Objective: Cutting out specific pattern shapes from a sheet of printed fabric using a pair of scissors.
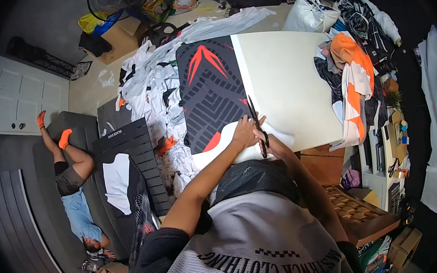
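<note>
A: What lay at the centre, and where?

B: A dark grey cloth (212,93) with red and black shapes and a white margin. It lay flat on the left part of the cream table (291,78), reaching down to the table's near edge.

A: How would it have handled?

B: Light, soft and floppy, I judged, likely to slide or crease on the smooth table but not fragile. The white margin facing the table's middle seemed the best hold, pinched beside the blades with the rest lying flat.

A: And the hands?

B: They met above the table's near edge. The right hand (277,147) appeared curled around the handles of black scissors (254,112), whose blades pointed toward the table's far side; how far apart the blades stood, I could not make out. The left hand (243,133) rested over the cloth, fingers bent beside the scissors; whether they pinched any fabric was hidden.

A: Further out?

B: A bundle of orange, black and white clothes (354,70) sat on the table's right end. White scraps (160,97) were heaped left of the table. Well left of it, a person in blue (81,205) lay on a grey sofa (78,124).
</note>
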### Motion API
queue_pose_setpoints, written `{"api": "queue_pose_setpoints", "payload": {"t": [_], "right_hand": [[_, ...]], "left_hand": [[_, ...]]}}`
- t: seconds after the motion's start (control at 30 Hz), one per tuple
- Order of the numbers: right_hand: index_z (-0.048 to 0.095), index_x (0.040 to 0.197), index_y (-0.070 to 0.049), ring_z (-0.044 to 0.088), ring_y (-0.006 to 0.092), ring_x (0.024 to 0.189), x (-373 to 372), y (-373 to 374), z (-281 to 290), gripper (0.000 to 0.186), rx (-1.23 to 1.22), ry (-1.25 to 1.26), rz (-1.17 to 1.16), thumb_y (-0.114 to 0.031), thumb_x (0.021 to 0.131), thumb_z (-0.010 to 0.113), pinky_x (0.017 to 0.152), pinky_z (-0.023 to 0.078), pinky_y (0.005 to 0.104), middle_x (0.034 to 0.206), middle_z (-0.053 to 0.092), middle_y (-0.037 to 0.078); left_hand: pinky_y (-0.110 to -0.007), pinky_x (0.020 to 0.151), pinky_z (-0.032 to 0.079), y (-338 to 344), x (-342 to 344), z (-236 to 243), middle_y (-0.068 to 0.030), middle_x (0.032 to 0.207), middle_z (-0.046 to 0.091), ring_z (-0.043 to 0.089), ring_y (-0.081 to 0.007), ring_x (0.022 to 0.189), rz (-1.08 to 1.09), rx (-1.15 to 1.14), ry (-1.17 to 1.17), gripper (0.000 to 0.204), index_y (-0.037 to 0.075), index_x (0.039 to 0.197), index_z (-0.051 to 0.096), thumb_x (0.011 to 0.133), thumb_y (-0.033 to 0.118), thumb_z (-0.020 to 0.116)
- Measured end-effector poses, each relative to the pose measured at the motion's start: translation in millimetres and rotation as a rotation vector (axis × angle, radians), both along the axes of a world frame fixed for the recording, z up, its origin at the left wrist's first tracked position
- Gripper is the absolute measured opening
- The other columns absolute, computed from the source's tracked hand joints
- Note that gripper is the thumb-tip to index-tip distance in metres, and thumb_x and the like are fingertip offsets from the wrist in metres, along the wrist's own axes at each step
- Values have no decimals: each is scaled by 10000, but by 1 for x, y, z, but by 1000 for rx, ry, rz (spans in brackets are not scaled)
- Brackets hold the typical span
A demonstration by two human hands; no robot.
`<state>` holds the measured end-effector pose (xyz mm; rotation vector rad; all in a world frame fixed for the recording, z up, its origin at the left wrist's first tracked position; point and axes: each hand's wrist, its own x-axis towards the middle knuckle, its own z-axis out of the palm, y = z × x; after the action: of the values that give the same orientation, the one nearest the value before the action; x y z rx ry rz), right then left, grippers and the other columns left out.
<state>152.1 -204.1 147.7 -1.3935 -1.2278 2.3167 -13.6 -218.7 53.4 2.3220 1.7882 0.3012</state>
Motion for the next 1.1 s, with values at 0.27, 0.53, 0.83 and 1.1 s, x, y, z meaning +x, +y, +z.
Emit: {"api": "queue_pose_setpoints", "payload": {"t": [0.27, 0.53, 0.83, 1.1], "right_hand": [[555, 659, -98, 473, 124, 494, 5, -6, -9, 510, 28, -65, 18, -541, 910, 582, 489, 382, 242, 553, 502, 25], [572, 575, -77, 459, 130, 451, 0, -2, -23, 563, 132, -148, 54, -523, 918, 567, 463, 377, 253, 495, 501, 34], [586, 598, -65, 474, 131, 452, -15, 4, -42, 544, 186, -163, 5, -512, 907, 589, 460, 382, 250, 513, 512, 36], [585, 606, -64, 476, 124, 469, -39, 21, -50, 520, 214, -162, -3, -494, 895, 614, 461, 377, 245, 530, 514, 32]], "left_hand": [[-375, 837, 373, -8, -4, -1, -115, 1281, 498, 459, -309, 969, -10, -9, 6, 736, 165, 1489, 344, 826, 355, 599], [-375, 829, 360, -14, -6, -6, -102, 1283, 496, 452, -333, 1083, -21, 137, 72, 727, 150, 1490, 341, 842, 392, 565], [-371, 828, 342, -15, -7, 2, -93, 1334, 473, 443, -317, 1110, 6, 31, -17, 709, 146, 1493, 346, 853, 386, 537], [-384, 851, 341, -17, -7, -1, -93, 1364, 457, 424, -324, 1179, 19, 28, -20, 734, 171, 1509, 317, 860, 446, 523]]}}
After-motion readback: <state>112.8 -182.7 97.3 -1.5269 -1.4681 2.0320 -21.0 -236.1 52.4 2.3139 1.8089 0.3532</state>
